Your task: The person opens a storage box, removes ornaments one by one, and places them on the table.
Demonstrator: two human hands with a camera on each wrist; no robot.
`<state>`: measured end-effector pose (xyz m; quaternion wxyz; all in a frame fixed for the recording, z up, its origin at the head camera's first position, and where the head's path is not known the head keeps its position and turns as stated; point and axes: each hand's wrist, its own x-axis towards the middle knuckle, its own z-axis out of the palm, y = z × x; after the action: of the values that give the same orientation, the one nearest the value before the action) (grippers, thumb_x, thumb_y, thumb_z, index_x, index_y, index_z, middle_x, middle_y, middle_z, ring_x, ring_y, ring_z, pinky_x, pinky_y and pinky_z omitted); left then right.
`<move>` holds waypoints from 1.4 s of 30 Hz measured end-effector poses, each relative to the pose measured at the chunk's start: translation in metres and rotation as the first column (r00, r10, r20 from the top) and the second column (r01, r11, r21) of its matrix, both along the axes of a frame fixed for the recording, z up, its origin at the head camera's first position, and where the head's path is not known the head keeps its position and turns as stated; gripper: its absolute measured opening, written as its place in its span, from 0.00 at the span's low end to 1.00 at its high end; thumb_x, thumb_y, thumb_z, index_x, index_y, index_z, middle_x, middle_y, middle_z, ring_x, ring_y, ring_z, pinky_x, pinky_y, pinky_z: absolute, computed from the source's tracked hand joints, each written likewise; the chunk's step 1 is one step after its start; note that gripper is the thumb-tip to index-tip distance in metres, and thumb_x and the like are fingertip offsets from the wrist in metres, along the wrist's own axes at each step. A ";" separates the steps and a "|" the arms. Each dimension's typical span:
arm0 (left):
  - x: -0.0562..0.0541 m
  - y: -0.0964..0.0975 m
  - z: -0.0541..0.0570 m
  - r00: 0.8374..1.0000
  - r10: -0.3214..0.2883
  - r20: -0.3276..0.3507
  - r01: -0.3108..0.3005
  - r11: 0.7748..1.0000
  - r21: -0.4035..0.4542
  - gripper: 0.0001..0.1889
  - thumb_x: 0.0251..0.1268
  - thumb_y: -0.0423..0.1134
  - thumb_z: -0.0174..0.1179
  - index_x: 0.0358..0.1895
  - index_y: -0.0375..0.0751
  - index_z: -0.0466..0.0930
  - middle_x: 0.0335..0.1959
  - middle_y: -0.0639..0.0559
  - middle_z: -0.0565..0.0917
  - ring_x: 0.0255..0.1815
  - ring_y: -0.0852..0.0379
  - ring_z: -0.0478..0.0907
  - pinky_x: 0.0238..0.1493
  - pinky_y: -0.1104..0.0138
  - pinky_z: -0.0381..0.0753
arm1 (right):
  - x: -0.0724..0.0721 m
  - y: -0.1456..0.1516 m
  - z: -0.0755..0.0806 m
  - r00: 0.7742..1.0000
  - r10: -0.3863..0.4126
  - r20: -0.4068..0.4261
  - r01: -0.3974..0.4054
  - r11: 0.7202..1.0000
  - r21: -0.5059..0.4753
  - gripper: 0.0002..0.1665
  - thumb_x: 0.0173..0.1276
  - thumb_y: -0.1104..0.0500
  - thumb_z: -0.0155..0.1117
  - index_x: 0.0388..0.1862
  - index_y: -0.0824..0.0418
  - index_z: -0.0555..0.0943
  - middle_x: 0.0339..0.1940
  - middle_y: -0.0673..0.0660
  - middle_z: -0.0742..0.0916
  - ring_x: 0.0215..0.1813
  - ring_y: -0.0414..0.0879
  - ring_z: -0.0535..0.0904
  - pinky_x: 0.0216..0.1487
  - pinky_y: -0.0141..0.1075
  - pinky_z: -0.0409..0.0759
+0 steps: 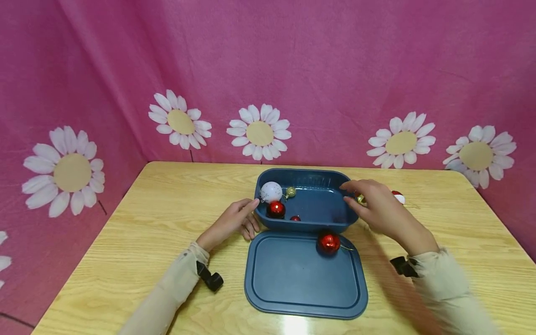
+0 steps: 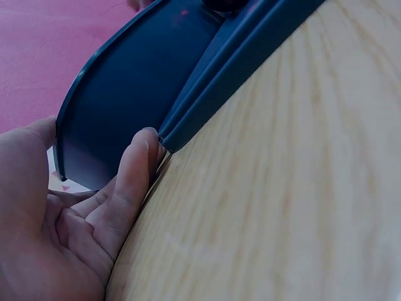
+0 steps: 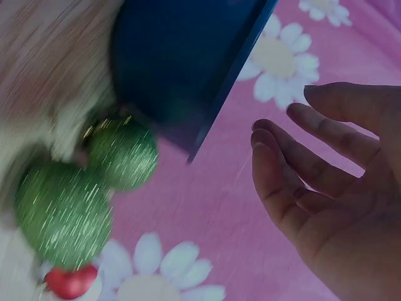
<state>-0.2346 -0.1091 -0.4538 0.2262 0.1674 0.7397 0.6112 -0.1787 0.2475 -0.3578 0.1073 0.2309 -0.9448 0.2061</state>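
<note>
A dark blue box (image 1: 307, 226) holds a white bauble (image 1: 271, 191), a small gold bauble (image 1: 291, 191), a red bauble (image 1: 276, 209) and a smaller red one (image 1: 295, 217). At the box's left end, my left hand (image 1: 234, 218) touches the rim with its thumb while its other fingers rest low beside the wall. Over the right end hovers my right hand (image 1: 378, 207), fingers parted and holding nothing in the right wrist view. Two green glittery baubles (image 3: 66, 213) lie outside the box near that hand, blurred and largely hidden behind it from the head camera.
In front of the box lies its flat blue lid (image 1: 305, 279), bearing a shiny red bauble (image 1: 328, 243). A red-and-white ornament (image 1: 398, 197) sits to the right, partly behind the right hand. Behind the wooden table (image 1: 188, 186) hangs a pink flowered curtain (image 1: 318, 83).
</note>
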 end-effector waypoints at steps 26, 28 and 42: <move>0.002 0.000 0.001 1.000 0.004 0.012 -0.004 1.000 0.008 0.32 0.75 0.64 0.45 0.59 0.36 0.71 0.31 0.37 0.84 0.20 0.52 0.82 0.25 0.60 0.86 | -0.025 -0.112 -0.038 0.951 0.204 0.232 -0.202 0.979 -0.031 0.23 0.76 0.58 0.59 0.68 0.55 0.76 0.60 0.58 0.82 0.53 0.49 0.79 0.52 0.46 0.82; 0.001 -0.001 0.002 1.000 0.002 0.004 -0.002 1.000 0.003 0.32 0.75 0.64 0.45 0.59 0.36 0.71 0.31 0.37 0.84 0.20 0.52 0.82 0.25 0.60 0.86 | -0.028 -0.111 -0.043 0.946 0.215 0.242 -0.198 0.976 -0.093 0.23 0.76 0.59 0.59 0.68 0.54 0.76 0.59 0.55 0.83 0.50 0.47 0.79 0.50 0.43 0.82; 0.000 0.000 0.000 1.000 -0.005 -0.012 0.005 1.000 -0.023 0.32 0.76 0.63 0.45 0.60 0.35 0.71 0.31 0.37 0.85 0.21 0.52 0.82 0.24 0.61 0.85 | -0.034 -0.106 -0.050 0.844 0.251 0.475 -0.132 0.954 -0.269 0.19 0.75 0.52 0.61 0.62 0.50 0.76 0.55 0.54 0.84 0.55 0.48 0.81 0.55 0.46 0.81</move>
<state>-0.2348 -0.1091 -0.4537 0.2250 0.1705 0.7477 0.6011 -0.2127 0.1417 -0.4080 -0.1389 0.2490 -0.8822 0.3748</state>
